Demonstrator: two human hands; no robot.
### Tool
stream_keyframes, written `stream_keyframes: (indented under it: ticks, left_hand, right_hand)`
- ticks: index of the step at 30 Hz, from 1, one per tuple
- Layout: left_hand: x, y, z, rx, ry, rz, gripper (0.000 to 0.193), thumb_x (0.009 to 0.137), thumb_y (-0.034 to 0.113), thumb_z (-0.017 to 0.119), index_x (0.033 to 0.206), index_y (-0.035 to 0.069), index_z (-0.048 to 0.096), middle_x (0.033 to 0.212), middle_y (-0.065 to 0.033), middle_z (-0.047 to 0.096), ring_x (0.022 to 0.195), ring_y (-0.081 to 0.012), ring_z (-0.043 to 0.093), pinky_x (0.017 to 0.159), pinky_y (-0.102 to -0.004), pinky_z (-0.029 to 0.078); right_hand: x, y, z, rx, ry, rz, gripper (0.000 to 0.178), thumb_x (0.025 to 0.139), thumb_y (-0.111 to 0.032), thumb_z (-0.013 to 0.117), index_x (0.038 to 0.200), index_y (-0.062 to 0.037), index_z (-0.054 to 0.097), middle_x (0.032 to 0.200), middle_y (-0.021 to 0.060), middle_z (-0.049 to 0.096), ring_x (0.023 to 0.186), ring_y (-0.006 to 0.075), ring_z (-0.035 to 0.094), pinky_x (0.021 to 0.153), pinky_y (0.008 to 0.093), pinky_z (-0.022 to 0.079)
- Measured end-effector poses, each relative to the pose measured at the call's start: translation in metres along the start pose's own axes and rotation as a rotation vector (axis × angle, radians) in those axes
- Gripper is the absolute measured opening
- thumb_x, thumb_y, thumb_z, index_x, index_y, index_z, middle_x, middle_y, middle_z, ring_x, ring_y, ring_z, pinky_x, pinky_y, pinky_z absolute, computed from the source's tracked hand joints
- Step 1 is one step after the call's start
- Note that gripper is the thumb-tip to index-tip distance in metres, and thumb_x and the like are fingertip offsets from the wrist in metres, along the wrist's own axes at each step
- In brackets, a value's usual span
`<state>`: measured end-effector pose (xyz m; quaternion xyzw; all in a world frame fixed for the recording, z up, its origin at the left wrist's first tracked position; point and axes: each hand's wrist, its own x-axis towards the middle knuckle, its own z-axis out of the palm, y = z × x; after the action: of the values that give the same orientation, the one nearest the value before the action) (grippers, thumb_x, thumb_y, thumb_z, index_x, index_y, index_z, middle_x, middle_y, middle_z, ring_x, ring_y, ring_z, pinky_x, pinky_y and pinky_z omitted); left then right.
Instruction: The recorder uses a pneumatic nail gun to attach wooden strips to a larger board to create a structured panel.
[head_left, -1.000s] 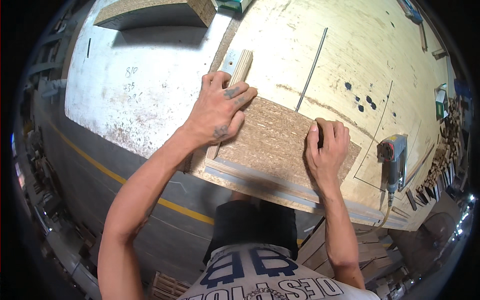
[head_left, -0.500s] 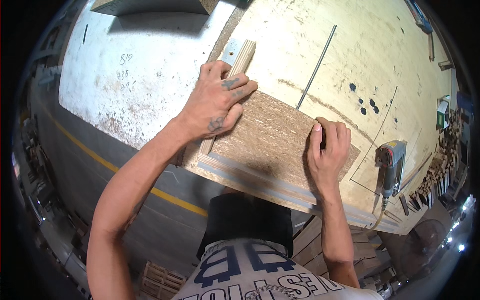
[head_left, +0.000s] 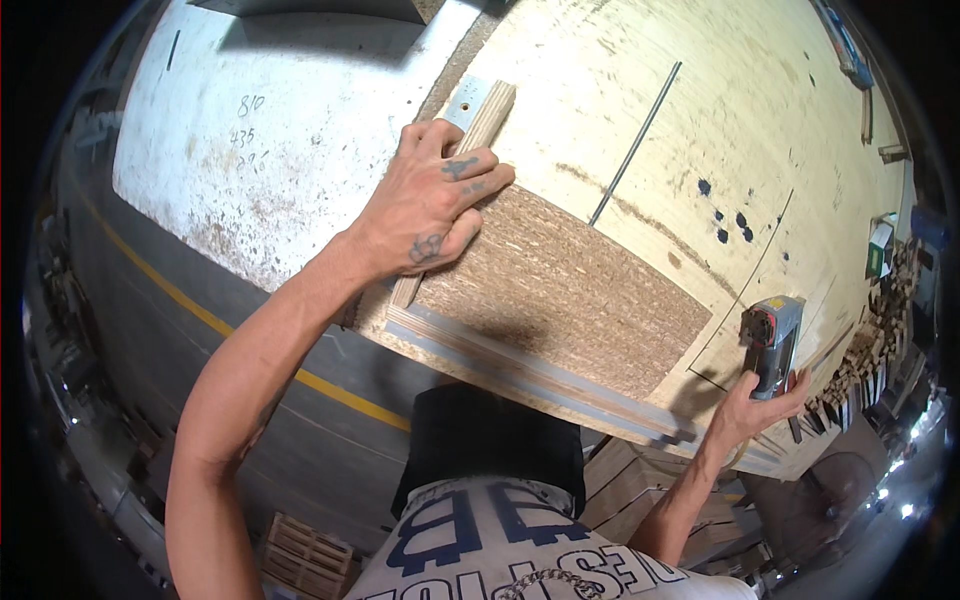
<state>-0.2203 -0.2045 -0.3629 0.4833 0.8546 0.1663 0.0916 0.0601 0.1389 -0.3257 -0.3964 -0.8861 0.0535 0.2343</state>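
My left hand is closed over a narrow plywood strip, its fingers pressing it along the left end of a brown particle board. A metal plate with a hole shows beside the strip's far end. The board lies flat, its near edge along layered grey and wooden strips at the bench's front. At the right, my right hand is at the handle end of a grey and black nail gun, thumb on one side and outstretched fingers on the other. The gun rests on the bench.
The pale bench top has a dark slot and black spots. A white panel covers its left part. Wood offcuts pile up beyond the right edge. A wooden pallet stands on the floor below.
My right hand has left the right end of the particle board and moved right to the nail gun. My left hand stays on the strip. The view has shifted slightly.
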Motion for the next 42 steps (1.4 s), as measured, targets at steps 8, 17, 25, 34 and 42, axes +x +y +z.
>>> stream_keyframes:
  ticks: [8, 17, 25, 34, 42]
  left_hand:
    - [-0.002, 0.000, 0.004, 0.032, 0.016, 0.011, 0.055, 0.075, 0.016, 0.051, 0.129, 0.012, 0.060, 0.113, -0.0061, 0.059, 0.114, -0.0344, 0.043, 0.110, -0.0486, 0.035]
    - [-0.005, -0.002, 0.009, 0.014, 0.090, 0.012, 0.052, 0.075, 0.016, 0.055, 0.127, 0.011, 0.062, 0.115, -0.0063, 0.059, 0.120, -0.0320, 0.044, 0.113, -0.0486, 0.034]
    - [-0.003, 0.001, 0.012, 0.007, 0.109, 0.002, 0.050, 0.075, 0.013, 0.058, 0.124, 0.007, 0.065, 0.115, -0.0069, 0.060, 0.120, -0.0289, 0.045, 0.112, -0.0455, 0.035]
    - [-0.008, 0.003, 0.017, -0.011, 0.278, 0.006, 0.027, 0.086, 0.018, 0.062, 0.102, 0.004, 0.079, 0.119, -0.0022, 0.070, 0.121, -0.0244, 0.052, 0.109, -0.0424, 0.037]
    - [-0.009, 0.000, 0.011, -0.100, 0.246, 0.012, 0.023, 0.085, 0.016, 0.062, 0.085, 0.003, 0.080, 0.114, -0.0057, 0.073, 0.119, -0.0239, 0.053, 0.108, -0.0430, 0.037]
  right_hand:
    - [0.049, 0.077, 0.004, -0.075, -0.582, 0.071, 0.079, 0.078, -0.004, 0.060, 0.151, 0.0049, 0.033, 0.140, 0.0329, 0.053, 0.128, 0.0436, 0.054, 0.110, 0.0428, 0.039]
    - [0.089, -0.055, -0.044, 0.332, -0.788, 0.202, 0.028, 0.089, -0.019, 0.077, 0.105, 0.0004, 0.064, 0.071, 0.0028, 0.061, 0.057, 0.0116, 0.056, 0.051, 0.0280, 0.044]
    - [0.074, -0.204, -0.018, 0.196, -1.169, -0.400, 0.044, 0.072, -0.021, 0.083, 0.109, -0.0006, 0.070, 0.111, 0.0181, 0.070, 0.099, 0.0287, 0.068, 0.093, 0.0397, 0.052]
    - [0.062, -0.252, 0.004, 0.078, -1.225, -0.450, 0.034, 0.069, -0.015, 0.084, 0.097, 0.0001, 0.071, 0.087, 0.0143, 0.073, 0.080, 0.0261, 0.071, 0.079, 0.0370, 0.056]
    - [0.056, -0.258, 0.010, 0.045, -1.221, -0.432, 0.027, 0.072, -0.012, 0.079, 0.094, 0.0010, 0.072, 0.086, 0.0129, 0.074, 0.080, 0.0228, 0.072, 0.078, 0.0360, 0.056]
